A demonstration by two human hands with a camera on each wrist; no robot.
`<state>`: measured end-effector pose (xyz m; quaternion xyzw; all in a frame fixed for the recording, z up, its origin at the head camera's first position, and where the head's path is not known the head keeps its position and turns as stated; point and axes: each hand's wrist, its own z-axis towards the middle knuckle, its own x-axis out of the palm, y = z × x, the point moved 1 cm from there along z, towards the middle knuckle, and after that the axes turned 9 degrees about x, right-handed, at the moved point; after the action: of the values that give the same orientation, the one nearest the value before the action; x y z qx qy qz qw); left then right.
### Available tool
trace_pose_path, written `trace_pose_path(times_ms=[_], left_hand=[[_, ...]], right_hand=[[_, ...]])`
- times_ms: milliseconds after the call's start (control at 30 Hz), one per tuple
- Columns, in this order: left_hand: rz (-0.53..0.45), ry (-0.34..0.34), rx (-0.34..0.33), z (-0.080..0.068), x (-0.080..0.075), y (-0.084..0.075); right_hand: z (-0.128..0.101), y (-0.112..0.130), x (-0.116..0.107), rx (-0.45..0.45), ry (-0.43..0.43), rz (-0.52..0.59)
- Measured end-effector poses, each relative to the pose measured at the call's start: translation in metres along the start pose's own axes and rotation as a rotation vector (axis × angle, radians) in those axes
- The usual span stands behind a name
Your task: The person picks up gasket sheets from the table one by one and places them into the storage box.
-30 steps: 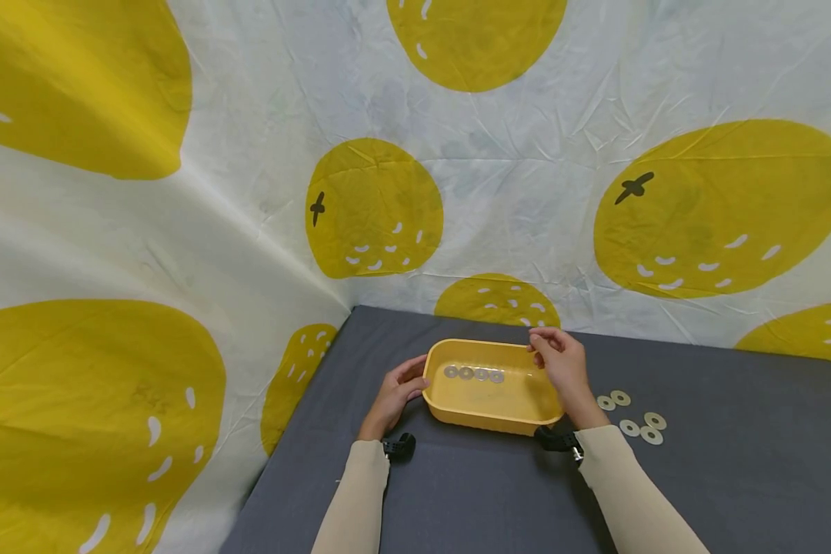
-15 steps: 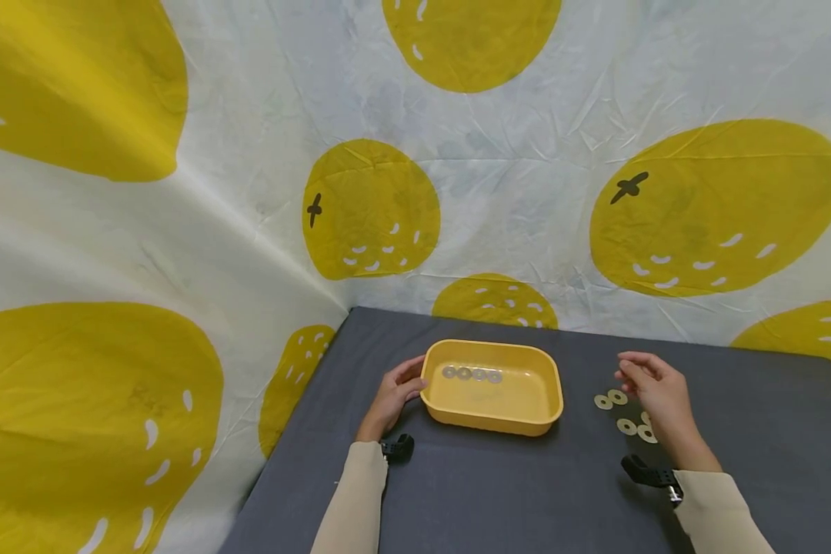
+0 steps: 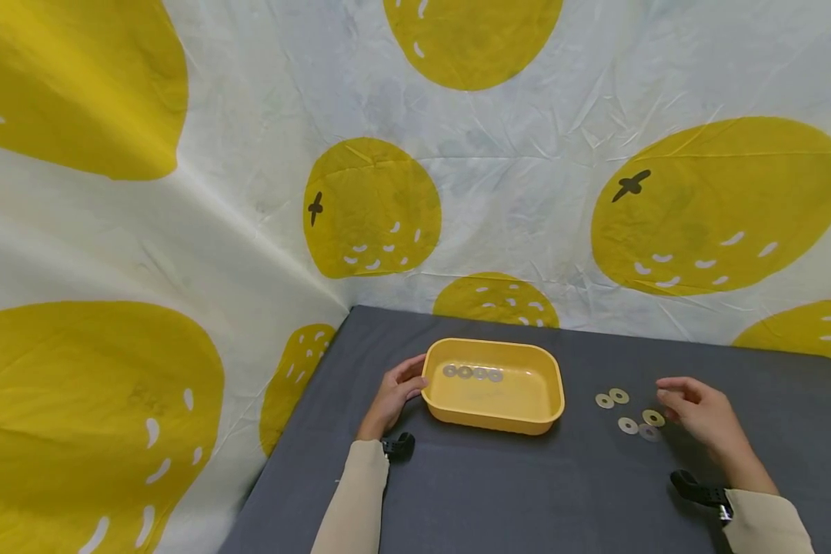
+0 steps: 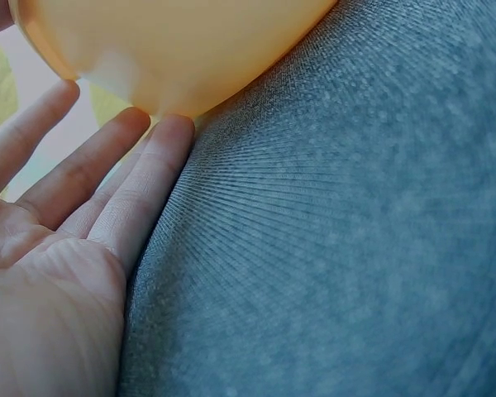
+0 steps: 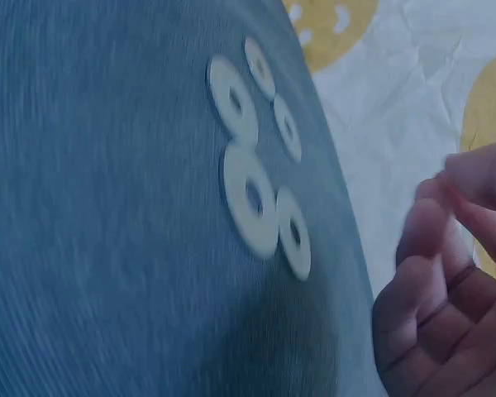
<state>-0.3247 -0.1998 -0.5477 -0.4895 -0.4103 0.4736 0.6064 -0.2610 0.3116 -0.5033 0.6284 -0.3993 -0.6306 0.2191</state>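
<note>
A yellow plastic tray [image 3: 492, 425] stands on the grey cloth, with a row of several flat metal washers [image 3: 465, 372] lying inside it. My left hand [image 3: 392, 396] rests against the tray's left end. Its straight fingers [image 4: 132, 207] touch the outer wall in the left wrist view, and the thumb lies at the rim. My right hand [image 3: 699, 415] hovers just right of several loose washers [image 3: 628, 425] on the cloth. Its fingers bend loosely, with thumb and index tips close together in the right wrist view, and nothing shows between them.
Grey cloth [image 3: 498, 492] covers the table. A white sheet printed with yellow fruit [image 3: 374, 208] hangs behind it and along the left side. Each wrist wears a black strap [image 3: 695, 488].
My right hand has moved from over the tray's right end rightward, past the loose washers, to their right side. The left hand stays against the tray; the washers lie as before.
</note>
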Motion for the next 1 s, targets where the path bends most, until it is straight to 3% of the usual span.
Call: trace_pose_path(times_ms=[167, 300, 533, 767, 1000], left_hand=[[0.003, -0.005, 0.001, 0.001, 0.000, 0.000], [0.007, -0.004, 0.004, 0.001, 0.000, 0.002], [0.009, -0.001, 0.001, 0.001, 0.000, 0.003], [0.000, -0.001, -0.001, 0.000, 0.001, 0.001], [0.003, -0.004, -0.006, -0.002, 0.001, -0.003]], right_hand=[[0.009, -0.009, -0.009, 0.008, 0.090, -0.156], [0.014, -0.015, -0.012, -0.049, 0.172, -0.231], [0.019, -0.024, -0.011, -0.131, 0.213, -0.262], [0.022, -0.022, -0.010, -0.141, 0.266, -0.277], [0.022, -0.020, -0.008, -0.134, 0.244, -0.299]])
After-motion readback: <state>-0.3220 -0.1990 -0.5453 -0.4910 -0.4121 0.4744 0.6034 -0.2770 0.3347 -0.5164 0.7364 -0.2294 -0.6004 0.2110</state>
